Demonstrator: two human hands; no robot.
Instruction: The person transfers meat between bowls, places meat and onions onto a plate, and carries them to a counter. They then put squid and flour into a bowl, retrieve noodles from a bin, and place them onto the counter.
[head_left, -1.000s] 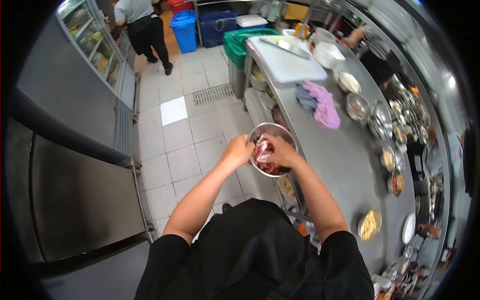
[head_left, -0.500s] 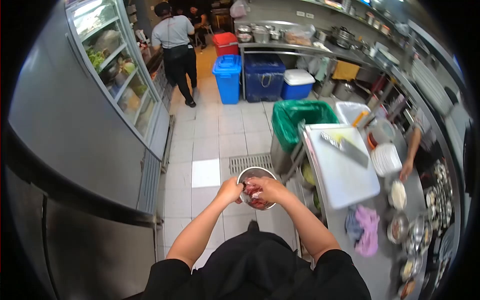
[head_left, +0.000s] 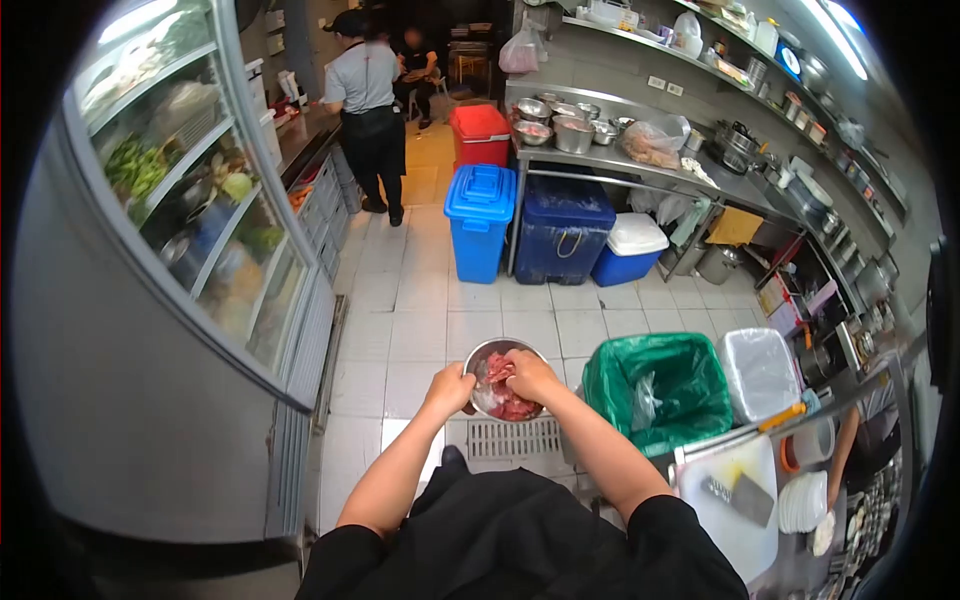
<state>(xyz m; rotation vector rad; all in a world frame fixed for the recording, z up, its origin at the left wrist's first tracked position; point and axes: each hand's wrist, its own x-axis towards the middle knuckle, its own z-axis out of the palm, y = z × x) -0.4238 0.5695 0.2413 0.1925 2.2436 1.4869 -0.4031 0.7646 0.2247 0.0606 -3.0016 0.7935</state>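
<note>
A round metal bowl point(head_left: 490, 345) of sliced raw red meat point(head_left: 513, 406) is held out in front of my body, above the tiled floor. My left hand point(head_left: 450, 388) is closed on the bowl's left rim, thumb on top. My right hand point(head_left: 533, 378) reaches in over the right rim, its fingers curled into the meat and partly hidden by it. Something pale and translucent lies beside the meat at the bowl's left; I cannot make out what it is.
A glass-door fridge point(head_left: 255, 190) lines the left. Ahead stand a blue lidded bin point(head_left: 480, 225) and a navy bin point(head_left: 565, 230). At right are a green-lined bin point(head_left: 650, 350), a cutting board point(head_left: 715, 545) with a cleaver point(head_left: 752, 500), and a co-worker's arm point(head_left: 843, 450). Another person point(head_left: 365, 100) stands ahead.
I have moved forward; the fridge, bins and back counter are nearer, and the cutting board has slid toward the lower right. My right hand has dug its fingers into the meat.
</note>
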